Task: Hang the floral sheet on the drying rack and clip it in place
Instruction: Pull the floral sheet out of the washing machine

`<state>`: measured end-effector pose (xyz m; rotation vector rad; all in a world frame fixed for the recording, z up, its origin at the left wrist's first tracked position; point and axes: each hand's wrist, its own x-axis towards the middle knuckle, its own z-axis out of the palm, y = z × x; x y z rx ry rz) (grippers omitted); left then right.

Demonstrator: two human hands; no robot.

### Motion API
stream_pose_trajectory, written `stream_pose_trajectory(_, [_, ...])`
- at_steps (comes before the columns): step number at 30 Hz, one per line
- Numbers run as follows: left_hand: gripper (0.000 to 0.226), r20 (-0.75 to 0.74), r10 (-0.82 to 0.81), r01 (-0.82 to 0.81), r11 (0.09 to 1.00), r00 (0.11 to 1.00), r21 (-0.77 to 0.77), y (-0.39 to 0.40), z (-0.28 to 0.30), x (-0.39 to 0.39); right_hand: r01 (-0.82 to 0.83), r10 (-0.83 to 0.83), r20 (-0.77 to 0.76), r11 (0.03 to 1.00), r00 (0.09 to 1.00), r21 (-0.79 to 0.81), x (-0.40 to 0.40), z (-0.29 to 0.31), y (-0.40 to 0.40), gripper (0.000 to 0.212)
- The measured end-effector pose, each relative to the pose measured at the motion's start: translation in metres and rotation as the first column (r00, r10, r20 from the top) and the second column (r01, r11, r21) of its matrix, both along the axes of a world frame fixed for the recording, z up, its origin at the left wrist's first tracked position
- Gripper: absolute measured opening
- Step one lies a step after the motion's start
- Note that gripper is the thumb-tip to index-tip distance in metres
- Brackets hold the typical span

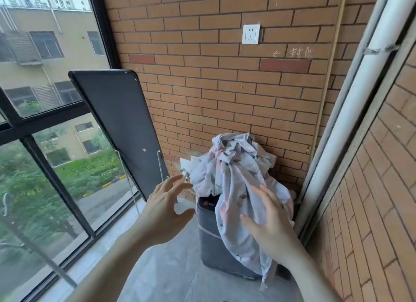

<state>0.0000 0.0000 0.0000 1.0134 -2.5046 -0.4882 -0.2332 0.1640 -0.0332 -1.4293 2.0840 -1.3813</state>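
1. While both my hands are out ahead of me with nothing in them, the step in hand looks like the first pickup of the sheet.
2. Right hand (271, 220): fingers spread and nearly straight, palm toward the cloth, over the draped front fold; whether it touches, I cannot tell.
3. Left hand (165, 208): fingers wide and loosely bent, thumb apart, just beside the bundle's left edge, holding nothing.
4. Pale blue floral cotton sheet (234, 173): crumpled and knotted, heaped on the dark grey boxy bin (208, 236) against the orange brick wall (225, 81), one tail hanging down the front.
5. Judgement: gather from both sides under the heap and lift clear, so the tail does not drag.
6. Tall black flat panel (117, 124) leans by the window; no rack or clips in view.
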Motion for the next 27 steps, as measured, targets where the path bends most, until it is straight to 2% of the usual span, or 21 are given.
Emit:
stream_pose_trajectory(4, [0.054,-0.002,-0.018,0.018,0.997,1.0,0.071,-0.056,-0.015,-0.027,0.05,-0.046,-0.043,0.995,0.998,0.084,-0.028,-0.008,-0.039,0.065])
stream_pose_trajectory(9, [0.053,-0.001,-0.051,0.051,0.989,0.999,0.139,-0.135,-0.039,-0.057,0.114,-0.118,0.013,0.977,0.993,0.179,-0.061,-0.018,-0.091,0.068])
stream_pose_trajectory(13, [0.053,-0.043,-0.089,0.096,0.975,0.995,0.201,-0.198,-0.055,-0.091,0.205,-0.212,0.016,0.96,0.977,0.189,-0.087,-0.03,-0.132,0.073])
stream_pose_trajectory(20, [0.056,-0.012,-0.126,0.122,0.923,0.992,0.365,-0.25,-0.085,-0.155,0.266,-0.292,0.072,0.93,0.954,0.254,-0.135,-0.053,-0.173,0.07])
stream_pose_trajectory(23, [0.057,-0.021,-0.08,0.082,0.912,0.997,0.403,-0.275,-0.1,-0.187,0.284,-0.318,0.076,0.914,0.945,0.291,-0.168,-0.068,-0.2,0.081])
stream_pose_trajectory(27, [0.059,0.002,0.007,-0.007,0.876,1.0,0.483,-0.309,-0.12,-0.23,0.21,-0.273,0.144,0.915,0.951,0.345,-0.218,-0.079,-0.243,0.08])
